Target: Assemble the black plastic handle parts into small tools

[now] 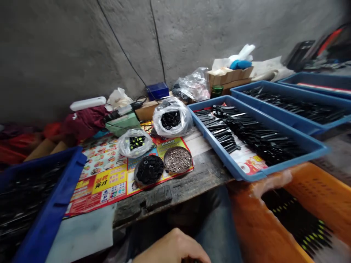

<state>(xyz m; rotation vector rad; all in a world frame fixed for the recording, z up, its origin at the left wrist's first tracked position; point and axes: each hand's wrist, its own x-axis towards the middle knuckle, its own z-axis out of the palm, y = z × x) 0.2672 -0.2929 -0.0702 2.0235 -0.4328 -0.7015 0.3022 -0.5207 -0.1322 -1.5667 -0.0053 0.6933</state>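
Note:
At the bottom edge, in front of my lap, my left hand [175, 248] reaches in from the lower left with its fingers curled. The frame's edge cuts off the fingertips, and what they hold, if anything, cannot be made out. My right hand is out of view. On the bench beyond stand a round dish of small metal pieces [178, 160] and a round dish of black pieces [149, 170]. Behind them are a plastic bag of black and yellow-green pieces [136, 142] and a larger plastic bag of black pieces [171, 118].
A light-blue tray [227, 160] of black slender parts stands right of the dishes, with more blue trays [309, 126] behind. An orange crate [246, 208] holding yellow-green-tipped black parts sits lower right. A dark-blue bin [59, 201] stands left. Printed sheets [109, 182] cover the bench.

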